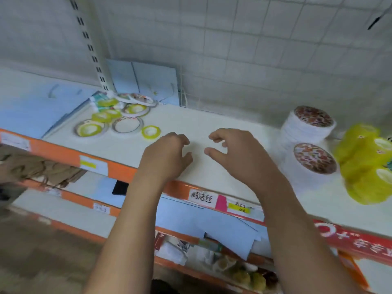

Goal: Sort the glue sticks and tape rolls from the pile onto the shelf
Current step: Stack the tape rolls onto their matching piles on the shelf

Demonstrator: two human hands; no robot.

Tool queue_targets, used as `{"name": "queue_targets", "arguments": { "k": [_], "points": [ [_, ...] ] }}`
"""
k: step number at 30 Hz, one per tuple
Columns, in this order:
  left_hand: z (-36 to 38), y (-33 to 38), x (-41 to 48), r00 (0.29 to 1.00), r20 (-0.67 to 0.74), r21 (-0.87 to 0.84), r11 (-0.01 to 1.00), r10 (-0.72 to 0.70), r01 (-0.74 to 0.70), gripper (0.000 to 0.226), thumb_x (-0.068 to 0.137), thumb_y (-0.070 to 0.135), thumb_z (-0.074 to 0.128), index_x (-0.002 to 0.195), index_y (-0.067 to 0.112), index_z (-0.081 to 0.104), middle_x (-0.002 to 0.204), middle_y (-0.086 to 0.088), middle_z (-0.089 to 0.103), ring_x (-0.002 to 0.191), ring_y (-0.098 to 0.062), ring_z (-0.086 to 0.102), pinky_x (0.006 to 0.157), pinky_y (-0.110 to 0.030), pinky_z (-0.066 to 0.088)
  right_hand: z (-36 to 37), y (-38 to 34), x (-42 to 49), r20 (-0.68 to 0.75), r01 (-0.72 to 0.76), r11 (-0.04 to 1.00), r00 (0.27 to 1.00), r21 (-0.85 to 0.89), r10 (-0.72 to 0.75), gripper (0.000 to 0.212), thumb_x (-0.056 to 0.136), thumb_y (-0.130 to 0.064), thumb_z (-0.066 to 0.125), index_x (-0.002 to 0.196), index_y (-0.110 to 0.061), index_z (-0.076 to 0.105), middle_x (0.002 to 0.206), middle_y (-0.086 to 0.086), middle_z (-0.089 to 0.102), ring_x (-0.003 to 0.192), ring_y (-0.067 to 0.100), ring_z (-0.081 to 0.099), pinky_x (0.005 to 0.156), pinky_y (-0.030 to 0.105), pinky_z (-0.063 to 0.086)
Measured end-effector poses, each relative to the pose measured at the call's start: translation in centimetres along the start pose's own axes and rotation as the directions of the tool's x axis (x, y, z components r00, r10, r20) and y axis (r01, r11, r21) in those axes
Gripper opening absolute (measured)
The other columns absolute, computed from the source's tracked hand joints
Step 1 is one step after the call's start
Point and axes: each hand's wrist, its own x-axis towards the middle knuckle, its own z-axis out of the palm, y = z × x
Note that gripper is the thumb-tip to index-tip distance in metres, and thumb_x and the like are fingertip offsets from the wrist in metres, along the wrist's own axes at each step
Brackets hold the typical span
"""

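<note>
A pile of tape rolls lies at the back left of the white shelf, several of them yellow-green and some white-rimmed. One small yellow-green roll sits apart, nearest my hands. Glue sticks with white caps lie at the pile's far left edge. My left hand and my right hand hover over the bare middle of the shelf, fingers loosely curled, holding nothing. The picture is blurred.
Two stacks of white paper plates stand at the right, beside a yellow bag. Light blue paper sheets lean at the back. The orange shelf edge carries price labels. Lower shelves hold assorted goods.
</note>
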Motion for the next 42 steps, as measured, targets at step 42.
{"name": "queue_targets", "arguments": {
  "k": [42],
  "points": [
    [-5.4,-24.2,11.7,0.997,-0.075,-0.133,0.991,-0.012,0.002,0.014,0.083,0.02,0.073,0.089,0.01,0.067,0.115,-0.009,0.053,0.102,-0.027,0.056,0.078,-0.03,0.04,15.5,-16.6,15.9,-0.008,-0.087,0.986,0.996,0.144,0.089,0.05,0.084,-0.026,0.07,0.131,-0.018,0.057,0.124,0.006,0.06,0.114,0.023,0.054,0.091,0.024,0.04]
  ]
}}
